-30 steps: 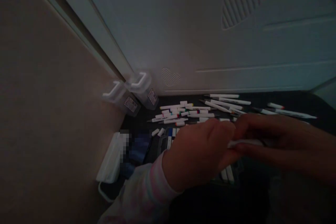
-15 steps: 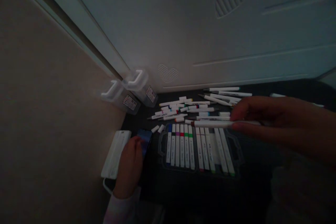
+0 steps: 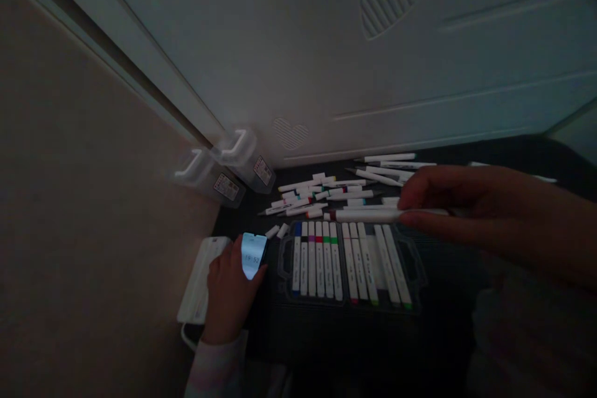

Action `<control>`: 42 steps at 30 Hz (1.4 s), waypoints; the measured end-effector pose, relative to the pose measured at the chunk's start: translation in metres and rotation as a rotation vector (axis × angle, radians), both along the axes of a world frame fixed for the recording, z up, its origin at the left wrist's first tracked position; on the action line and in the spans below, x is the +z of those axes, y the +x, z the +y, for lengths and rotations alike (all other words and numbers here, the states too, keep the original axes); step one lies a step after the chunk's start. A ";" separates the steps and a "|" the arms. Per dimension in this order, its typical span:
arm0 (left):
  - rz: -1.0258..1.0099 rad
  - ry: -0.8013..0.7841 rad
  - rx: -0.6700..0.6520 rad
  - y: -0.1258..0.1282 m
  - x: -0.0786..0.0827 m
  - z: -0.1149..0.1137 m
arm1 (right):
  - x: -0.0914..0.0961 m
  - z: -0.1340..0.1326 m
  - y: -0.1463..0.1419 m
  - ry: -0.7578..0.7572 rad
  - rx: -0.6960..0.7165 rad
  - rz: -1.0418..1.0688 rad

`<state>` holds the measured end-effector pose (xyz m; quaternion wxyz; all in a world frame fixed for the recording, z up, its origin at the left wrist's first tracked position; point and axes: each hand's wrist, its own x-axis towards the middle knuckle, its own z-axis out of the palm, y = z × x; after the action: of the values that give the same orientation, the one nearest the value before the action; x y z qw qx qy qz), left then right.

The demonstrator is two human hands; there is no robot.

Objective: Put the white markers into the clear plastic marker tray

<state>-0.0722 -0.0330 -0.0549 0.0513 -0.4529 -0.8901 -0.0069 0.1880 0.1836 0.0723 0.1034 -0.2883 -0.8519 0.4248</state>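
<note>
My right hand [image 3: 459, 202] pinches a white marker [image 3: 366, 216] with a dark reddish band near its left end. It holds the marker level, just above the back edge of the open marker case [image 3: 346, 261]. White markers with coloured ends stand side by side in both halves of the case, with a gap in the right half. At the left, my left hand [image 3: 231, 286] grips a phone [image 3: 253, 252], thumb at its right side and fingers at its left. The lit screen shows 19:52.
Loose markers [image 3: 349, 194] and caps [image 3: 273, 232] lie scattered behind the case on the black table [image 3: 321, 336]. Two clear plastic containers [image 3: 247, 158] stand against the white panel [image 3: 298, 62]. A long white box [image 3: 201, 286] lies beside the phone, by the wall.
The phone's screen has gone from dark to lit. My left thumb has spread to the phone's right side. The whole view has shifted slightly, with the marker still in my right hand.
</note>
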 end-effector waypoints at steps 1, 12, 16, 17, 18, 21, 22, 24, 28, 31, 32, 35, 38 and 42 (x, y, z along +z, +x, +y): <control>0.036 -0.008 0.027 0.001 0.000 0.000 | 0.000 0.000 0.000 0.002 -0.001 -0.006; 0.017 0.119 0.108 0.004 0.012 0.010 | 0.003 -0.003 -0.001 0.020 0.015 0.024; -0.277 0.368 -0.061 0.035 0.051 0.029 | 0.000 -0.003 -0.005 0.048 0.054 0.036; -0.372 0.400 -0.098 0.045 0.065 0.036 | -0.001 -0.004 -0.006 0.052 0.064 0.034; -0.465 0.392 -0.149 0.054 0.078 0.044 | -0.001 -0.004 -0.007 0.053 0.071 0.032; -0.564 0.344 -0.403 0.077 0.110 0.072 | -0.001 -0.006 -0.006 0.040 0.089 0.040; -0.583 0.293 -0.507 0.082 0.116 0.082 | 0.000 -0.007 -0.005 0.030 0.092 0.044; -0.599 0.194 -0.687 0.089 0.123 0.098 | 0.003 -0.009 -0.002 -0.002 0.093 0.069; -0.422 0.207 -0.886 0.097 0.124 0.116 | 0.006 -0.011 0.000 -0.155 -0.061 0.348; -0.209 0.398 -0.972 0.100 0.120 0.121 | 0.004 -0.009 -0.003 -0.302 -0.218 0.741; -0.151 0.455 -0.991 0.101 0.119 0.122 | 0.004 -0.009 -0.004 -0.358 -0.233 0.831; -0.028 0.536 -1.048 0.105 0.117 0.122 | 0.004 -0.011 -0.006 -0.500 -0.206 0.914; 0.034 0.574 -1.093 0.108 0.117 0.120 | 0.006 -0.018 -0.006 -0.528 -0.213 0.887; 0.039 0.591 -1.115 0.108 0.118 0.119 | 0.010 -0.026 -0.006 -0.534 -0.227 0.844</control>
<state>0.0363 0.0860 0.0634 0.1794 -0.8154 -0.4797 -0.2699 0.1818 0.1580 0.0826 0.4066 -0.1989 -0.5610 0.6931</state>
